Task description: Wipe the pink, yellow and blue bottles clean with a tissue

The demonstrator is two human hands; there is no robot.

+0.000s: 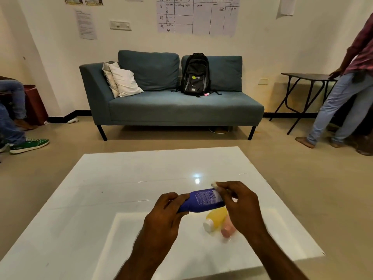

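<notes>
My left hand (165,214) grips the cap end of the blue bottle (202,200), holding it on its side above the white table (113,188). My right hand (240,205) pinches a small white tissue (214,185) against the bottle's far end. Under the blue bottle, the yellow bottle (217,217) with a white cap lies on the table. The pink bottle (228,227) lies right beside it, partly hidden by my right wrist.
A teal sofa (171,106) with a black backpack (195,74) and a white pillow stands beyond the table. A person (343,87) stands at the right by a dark folding table (302,77). Another person's legs and green shoe (28,145) are at the left.
</notes>
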